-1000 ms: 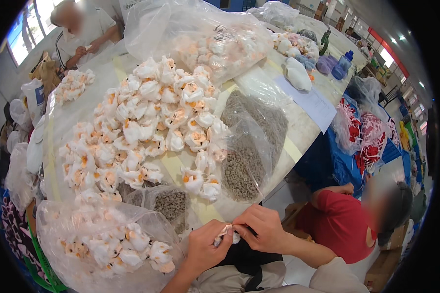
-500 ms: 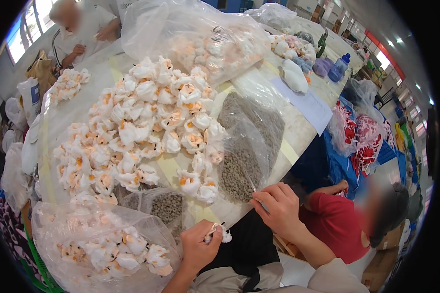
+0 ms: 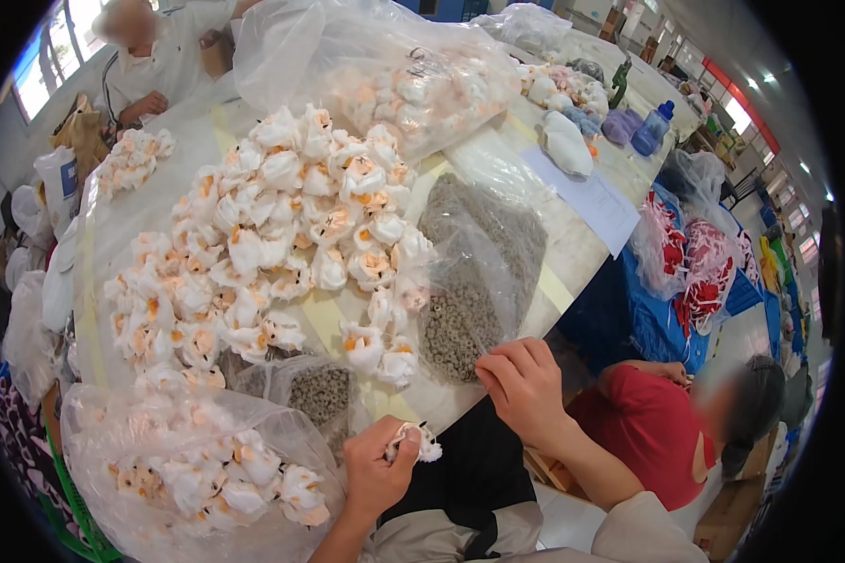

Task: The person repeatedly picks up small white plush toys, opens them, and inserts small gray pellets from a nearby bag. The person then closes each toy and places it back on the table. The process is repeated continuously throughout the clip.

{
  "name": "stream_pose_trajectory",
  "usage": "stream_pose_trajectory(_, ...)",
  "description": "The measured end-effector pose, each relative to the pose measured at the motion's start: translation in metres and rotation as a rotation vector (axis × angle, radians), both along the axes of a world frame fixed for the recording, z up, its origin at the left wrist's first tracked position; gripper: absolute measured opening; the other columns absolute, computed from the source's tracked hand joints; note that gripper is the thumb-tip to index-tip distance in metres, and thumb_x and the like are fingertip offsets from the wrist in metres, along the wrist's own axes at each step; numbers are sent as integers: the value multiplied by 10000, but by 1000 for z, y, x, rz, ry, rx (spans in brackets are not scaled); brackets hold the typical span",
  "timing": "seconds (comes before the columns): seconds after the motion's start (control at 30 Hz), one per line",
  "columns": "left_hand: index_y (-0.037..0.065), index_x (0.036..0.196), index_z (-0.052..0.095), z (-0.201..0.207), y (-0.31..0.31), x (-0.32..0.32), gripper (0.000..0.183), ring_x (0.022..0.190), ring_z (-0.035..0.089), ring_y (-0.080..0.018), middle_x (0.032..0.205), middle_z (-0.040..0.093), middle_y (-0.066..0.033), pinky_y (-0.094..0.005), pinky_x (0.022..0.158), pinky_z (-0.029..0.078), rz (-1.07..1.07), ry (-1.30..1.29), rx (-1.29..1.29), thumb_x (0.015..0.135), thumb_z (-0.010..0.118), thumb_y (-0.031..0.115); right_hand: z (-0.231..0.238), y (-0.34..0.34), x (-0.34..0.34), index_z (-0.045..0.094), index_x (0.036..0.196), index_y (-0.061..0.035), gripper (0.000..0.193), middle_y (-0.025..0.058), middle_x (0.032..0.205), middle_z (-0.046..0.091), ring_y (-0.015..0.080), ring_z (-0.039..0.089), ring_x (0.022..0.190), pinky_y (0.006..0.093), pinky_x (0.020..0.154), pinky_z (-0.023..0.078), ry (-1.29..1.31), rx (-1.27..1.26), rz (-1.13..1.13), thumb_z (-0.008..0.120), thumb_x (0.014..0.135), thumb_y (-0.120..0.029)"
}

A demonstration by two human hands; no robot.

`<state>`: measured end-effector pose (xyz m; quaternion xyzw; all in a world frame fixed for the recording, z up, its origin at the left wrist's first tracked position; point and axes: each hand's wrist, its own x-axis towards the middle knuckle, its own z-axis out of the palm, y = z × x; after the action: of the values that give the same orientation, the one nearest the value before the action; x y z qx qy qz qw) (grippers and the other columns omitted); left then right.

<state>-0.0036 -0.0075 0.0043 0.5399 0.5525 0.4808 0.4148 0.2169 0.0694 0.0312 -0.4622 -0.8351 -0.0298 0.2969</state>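
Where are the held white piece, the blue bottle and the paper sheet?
held white piece (image 3: 429,449), head view, its fluffy right end
blue bottle (image 3: 649,135), head view, its body
paper sheet (image 3: 593,203), head view, its bare middle

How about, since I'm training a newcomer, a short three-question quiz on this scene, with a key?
1. Multiple choice: the small white fluffy piece is held on which side? (a) left, (b) right, (c) both.
2. True or false: the right hand is touching that piece.
3. Fill in the gap: the co-worker at the right of the picture wears a ____ top.

Key:
1. a, in the left hand.
2. False; there is a gap between them.
3. Red.
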Motion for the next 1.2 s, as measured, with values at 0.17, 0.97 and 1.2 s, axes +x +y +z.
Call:
stream_pose_trajectory(0.17,0,854,682,2,2,0,189,536,508,-163,647,574,-77,-324,518,398,-18,-8,29,963,675,154,9,-5,-14,700,936,-78,197,58,884,659,278,632,826,379,701,535,199,-52,8,789,778,-2)
stream_pose_trajectory(0.97,5,891,706,5,1,-1,147,575,554,-180,715,629,-82,-317,547,420,-19,-3,10,962,671,129,2,24,-6,672,941,-53,164,97,901,624,318,615,868,406,722,513,230,-197,67,762,817,6)
stream_pose_trajectory(1.2,4,894,708,2,1,-1,138,586,562,-190,721,629,-87,-322,556,427,-20,-8,19,955,671,122,-2,24,-17,682,929,-98,189,48,927,633,265,607,915,382,788,489,24,-77,109,800,783,-77)
